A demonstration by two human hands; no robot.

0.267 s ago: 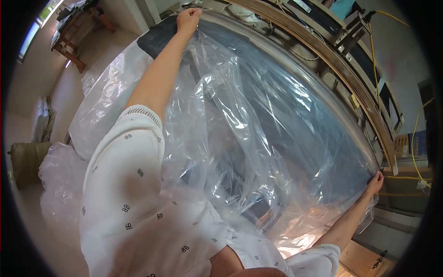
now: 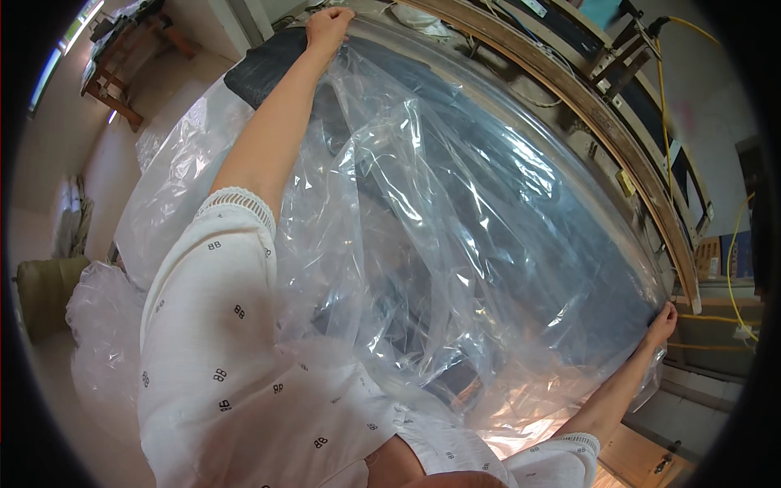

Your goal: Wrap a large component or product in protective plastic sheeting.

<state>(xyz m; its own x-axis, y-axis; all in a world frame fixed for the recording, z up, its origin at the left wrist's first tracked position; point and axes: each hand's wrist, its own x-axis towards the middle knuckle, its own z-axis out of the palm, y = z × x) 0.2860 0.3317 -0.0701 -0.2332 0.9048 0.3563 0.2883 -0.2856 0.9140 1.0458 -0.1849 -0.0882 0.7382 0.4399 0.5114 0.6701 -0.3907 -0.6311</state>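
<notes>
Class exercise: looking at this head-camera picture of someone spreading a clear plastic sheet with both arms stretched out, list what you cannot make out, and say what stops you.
- Head view: the dark surface under the plastic sheet; folds and glare blur what it is.
- Left hand: fingers curl over the sheet's far edge, so the grip is unclear.
- Right hand: small, near the rim; grip unclear.
- Yellow cable: its ends are cut off by the fisheye edge.

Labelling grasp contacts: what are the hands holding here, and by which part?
Both hold the clear plastic sheet by its far edge: left hand closed on one end, right hand gripping the other end, arms spread wide over the dark panel.
</notes>
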